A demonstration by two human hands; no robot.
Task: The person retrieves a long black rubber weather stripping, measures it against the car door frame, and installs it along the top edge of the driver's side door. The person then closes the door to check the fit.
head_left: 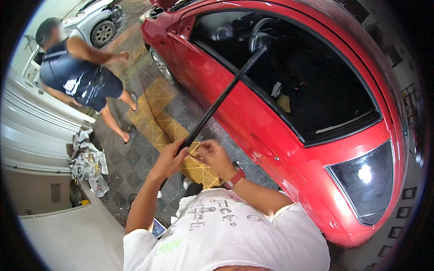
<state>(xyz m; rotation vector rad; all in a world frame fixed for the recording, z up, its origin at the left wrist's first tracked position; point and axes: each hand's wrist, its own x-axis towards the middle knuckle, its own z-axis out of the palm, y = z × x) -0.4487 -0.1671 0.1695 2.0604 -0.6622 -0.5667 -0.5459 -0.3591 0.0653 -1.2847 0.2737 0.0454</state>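
A long, straight black trim strip (217, 101) slants up and away from me, its far end overlapping the red car's window opening. My left hand (171, 158) is closed around the near end of this strip. Close beside it on the right, my right hand (216, 158) has its fingers curled in a pinch by the strip's near end. What it pinches, if anything, is too small to make out. The red car (235, 119) stands to the right of my hands, with its door and dark side window facing me.
Ahead on the left, a person (77, 67) in dark clothes walks on the grey and yellow tiled floor (156, 104). Behind is a silver car (92, 20). Crumpled paper (88, 160) is piled by the left wall. A steering wheel (262, 36) shows inside the red car.
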